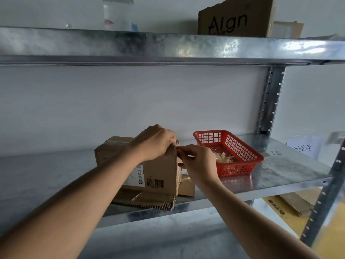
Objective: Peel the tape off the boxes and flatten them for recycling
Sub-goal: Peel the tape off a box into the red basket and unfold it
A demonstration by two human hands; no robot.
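A brown cardboard box (158,172) with a barcode and a white label stands on the metal shelf (280,171), one flap folded flat at its front. My left hand (155,143) grips the box's upper right corner. My right hand (197,161) pinches a strip of clear tape (180,172) at that same corner, along the box's right edge. Torn tape hangs down that edge.
A red plastic basket (240,152) holding crumpled tape stands just right of the box. A paper sign (302,146) hangs at the shelf's right end. Above, another shelf (168,47) carries a printed cardboard box (235,17). Flattened cardboard (298,202) lies below right.
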